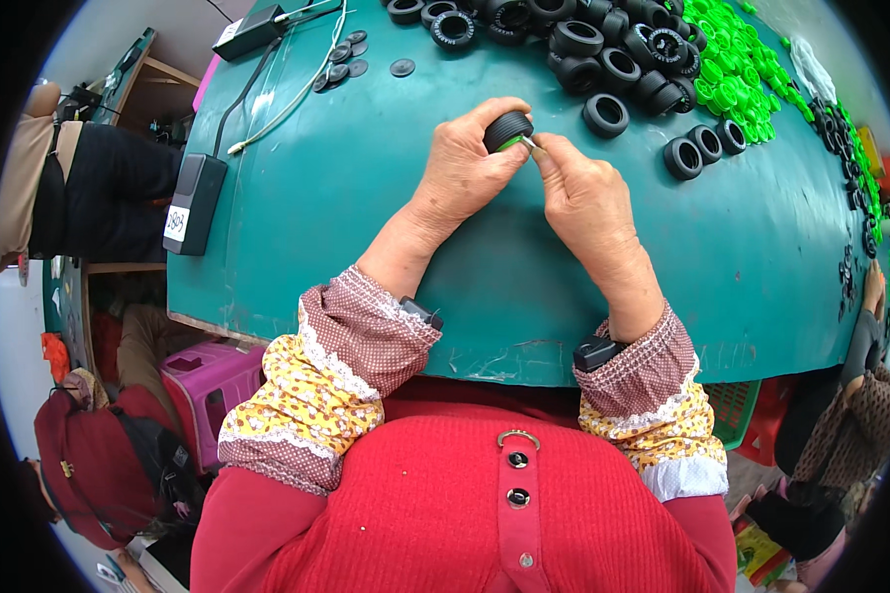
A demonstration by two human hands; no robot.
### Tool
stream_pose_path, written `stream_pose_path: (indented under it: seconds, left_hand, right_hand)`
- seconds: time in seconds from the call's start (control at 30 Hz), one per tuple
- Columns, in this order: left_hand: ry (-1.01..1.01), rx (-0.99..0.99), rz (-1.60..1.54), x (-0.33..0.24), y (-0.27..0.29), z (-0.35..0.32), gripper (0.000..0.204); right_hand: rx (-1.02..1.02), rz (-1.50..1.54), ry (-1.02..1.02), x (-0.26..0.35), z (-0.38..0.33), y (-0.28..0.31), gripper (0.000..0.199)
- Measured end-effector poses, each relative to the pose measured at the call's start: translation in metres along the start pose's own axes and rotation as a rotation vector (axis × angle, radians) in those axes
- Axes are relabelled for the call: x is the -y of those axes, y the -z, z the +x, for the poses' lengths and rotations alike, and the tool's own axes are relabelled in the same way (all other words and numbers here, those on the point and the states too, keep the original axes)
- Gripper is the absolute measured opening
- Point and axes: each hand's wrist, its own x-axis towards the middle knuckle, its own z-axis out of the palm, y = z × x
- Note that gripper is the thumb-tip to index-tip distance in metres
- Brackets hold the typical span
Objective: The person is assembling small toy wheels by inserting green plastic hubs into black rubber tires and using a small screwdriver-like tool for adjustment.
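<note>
A wide green table (pixel 386 247) fills the middle of the frame, curving away toward the upper right. Across the top centre to upper right lies a heap of black toy tyres (pixel 603 49), and just right of them a spread of bright green wheel hubs (pixel 732 79). A few loose tyres (pixel 704 146) sit apart on the mat, right of the hands. At the upper left a black power adapter (pixel 194 203) lies near the table's edge, with cables (pixel 287 94) running up to a second black box (pixel 250 32) and some small dark discs (pixel 344 61) beside them. Below the table at lower left stands a pink plastic crate (pixel 208 381).

At centre frame the left hand (pixel 465 173) is closed around a small black tyre with a green hub (pixel 509 130), held above the mat. The right hand (pixel 583 198) touches it from the right, fingertips pinched narrow on a thin metal pin (pixel 531 144) at the hub. Nothing lies between the hands and the tyre heap.
</note>
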Motion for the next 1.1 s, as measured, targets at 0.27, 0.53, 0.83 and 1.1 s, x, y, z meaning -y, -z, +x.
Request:
stream_pose_path:
  seconds: [0.27,0.53,0.83,1.1]
  left_hand:
    - [-0.117,-0.018,0.223,0.006,-0.001,-0.001,0.033]
    - [-0.405,0.074,0.818,0.008,-0.002,0.0,0.026]
    - [-0.362,-0.056,0.523,0.002,-0.005,-0.001,0.028]
    - [-0.461,-0.027,0.271,-0.004,0.005,0.009,0.033]
  right_hand:
    - [0.022,-0.107,0.026,-0.002,-0.002,-0.002,0.013]
    - [0.149,-0.224,-0.008,-0.006,-0.001,-0.005,0.012]
    - [-0.021,0.155,-0.12,-0.01,-0.002,-0.015,0.018]
    - [-0.03,0.241,-0.083,-0.013,0.002,-0.011,0.021]
